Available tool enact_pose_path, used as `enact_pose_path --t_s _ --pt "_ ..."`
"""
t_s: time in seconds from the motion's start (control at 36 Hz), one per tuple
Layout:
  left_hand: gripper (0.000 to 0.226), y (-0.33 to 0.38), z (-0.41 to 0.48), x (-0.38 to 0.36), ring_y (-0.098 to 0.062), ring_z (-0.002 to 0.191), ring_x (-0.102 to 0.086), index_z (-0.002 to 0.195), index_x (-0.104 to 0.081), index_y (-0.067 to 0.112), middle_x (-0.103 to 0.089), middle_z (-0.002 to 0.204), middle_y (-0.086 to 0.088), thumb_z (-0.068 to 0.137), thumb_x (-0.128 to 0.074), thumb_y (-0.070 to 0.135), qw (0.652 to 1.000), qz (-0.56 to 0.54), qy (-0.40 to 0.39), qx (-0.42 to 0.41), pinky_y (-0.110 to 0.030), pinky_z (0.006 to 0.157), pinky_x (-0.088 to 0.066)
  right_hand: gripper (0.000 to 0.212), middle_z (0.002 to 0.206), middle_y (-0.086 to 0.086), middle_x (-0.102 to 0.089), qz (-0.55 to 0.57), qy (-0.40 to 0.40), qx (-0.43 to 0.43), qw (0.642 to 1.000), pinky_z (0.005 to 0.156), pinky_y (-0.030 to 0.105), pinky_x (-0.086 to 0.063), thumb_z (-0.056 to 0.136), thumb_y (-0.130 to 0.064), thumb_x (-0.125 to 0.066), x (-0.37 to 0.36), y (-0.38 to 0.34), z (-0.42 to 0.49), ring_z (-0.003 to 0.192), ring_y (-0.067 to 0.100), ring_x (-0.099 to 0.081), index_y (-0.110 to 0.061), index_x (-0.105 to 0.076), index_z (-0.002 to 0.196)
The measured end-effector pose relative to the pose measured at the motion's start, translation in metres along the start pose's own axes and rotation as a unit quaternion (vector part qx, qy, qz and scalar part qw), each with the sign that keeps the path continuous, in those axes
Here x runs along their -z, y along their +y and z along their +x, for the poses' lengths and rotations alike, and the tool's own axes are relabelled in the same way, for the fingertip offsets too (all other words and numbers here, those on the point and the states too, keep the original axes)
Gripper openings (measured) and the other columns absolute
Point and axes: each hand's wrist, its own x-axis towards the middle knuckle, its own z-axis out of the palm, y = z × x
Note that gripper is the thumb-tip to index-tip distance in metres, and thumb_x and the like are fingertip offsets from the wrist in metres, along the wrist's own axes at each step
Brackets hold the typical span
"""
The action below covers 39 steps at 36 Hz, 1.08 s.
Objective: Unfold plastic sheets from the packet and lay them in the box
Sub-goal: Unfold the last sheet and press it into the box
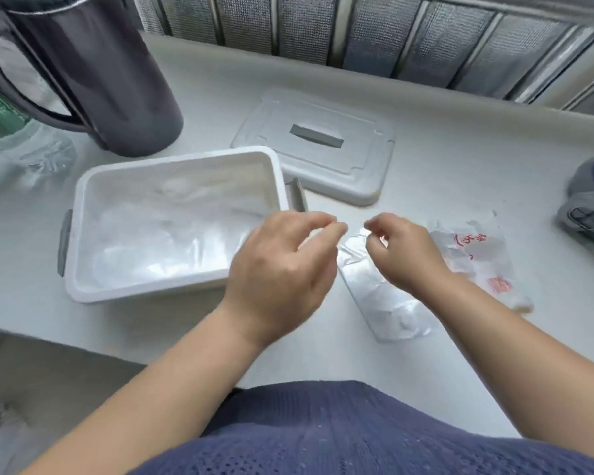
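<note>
A clear plastic sheet (388, 303) hangs between my two hands just right of the white box (83, 186). My left hand (282, 269) pinches one top corner of the sheet, over the box's right end. My right hand (402, 255) pinches the other top corner. The sheet's lower part rests crumpled on the table. Several clear sheets lie inside the box. The packet (474, 255), white with red print, lies flat to the right of my right hand.
The box's lid (364, 173) lies behind the hands on the white table (460, 149). A dark jug (110, 80) and a clear bottle (24, 138) stand at the back left. Grey and purple things (590, 207) sit at the right edge. A window grille runs along the back.
</note>
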Motion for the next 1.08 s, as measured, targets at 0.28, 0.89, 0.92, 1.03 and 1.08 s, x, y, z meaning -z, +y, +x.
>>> enact_pose_path --t_s 0.28,0.89,0.92,1.03,1.08 --pt "0.077 0.074 -0.055 -0.102 -0.032 0.144 -0.018 0.147 -0.026 0.004 -0.015 0.158 -0.017 0.091 -0.044 0.053 0.825 0.086 -0.558 0.009 -0.043 0.115 -0.022 0.036 0.106 0.001 -0.062 0.079 -0.215 -0.104 0.968 0.081 0.021 -0.041 0.092 -0.014 -0.047 -0.014 0.077 -0.040 0.093 0.014 -0.056 -0.018 -0.052 0.128" --pt "0.026 0.052 -0.013 -0.083 -0.013 0.072 -0.053 0.080 -0.070 0.019 -0.058 0.084 -0.002 0.097 -0.052 0.027 0.705 -0.386 -0.193 0.563 -0.027 0.073 -0.055 0.032 0.118 -0.008 -0.054 0.219 -0.096 -0.026 0.971 0.086 0.021 -0.039 0.093 -0.025 -0.053 0.006 0.061 -0.042 0.095 0.007 -0.053 -0.021 -0.055 0.125" --pt "0.024 0.052 -0.011 -0.081 -0.012 0.074 -0.055 0.084 -0.071 0.019 -0.059 0.083 -0.003 0.098 -0.051 0.021 0.685 -0.419 -0.180 0.568 -0.026 0.077 -0.056 0.035 0.123 -0.008 -0.051 0.207 -0.091 -0.012 0.974 0.091 0.019 -0.037 0.092 -0.026 -0.054 0.007 0.059 -0.043 0.104 0.007 -0.050 -0.020 -0.054 0.127" --pt "0.015 0.052 -0.011 -0.075 -0.011 0.073 -0.058 0.080 -0.072 0.013 -0.061 0.072 0.001 0.091 -0.063 0.016 0.720 -0.394 -0.151 0.551 -0.022 0.072 -0.056 0.046 0.136 -0.009 -0.047 0.129 -0.076 0.047 0.988 0.107 0.023 -0.027 0.089 -0.038 -0.059 0.007 0.053 -0.050 0.128 0.008 -0.039 -0.022 -0.051 0.131" --pt "0.010 0.051 -0.012 -0.074 -0.011 0.068 -0.058 0.074 -0.072 0.013 -0.063 0.068 0.002 0.083 -0.073 0.018 0.751 -0.340 -0.138 0.549 -0.025 0.067 -0.054 0.051 0.135 -0.010 -0.047 0.093 -0.068 0.066 0.991 0.110 0.032 -0.026 0.085 -0.045 -0.061 0.008 0.050 -0.052 0.129 0.009 -0.037 -0.025 -0.051 0.131"
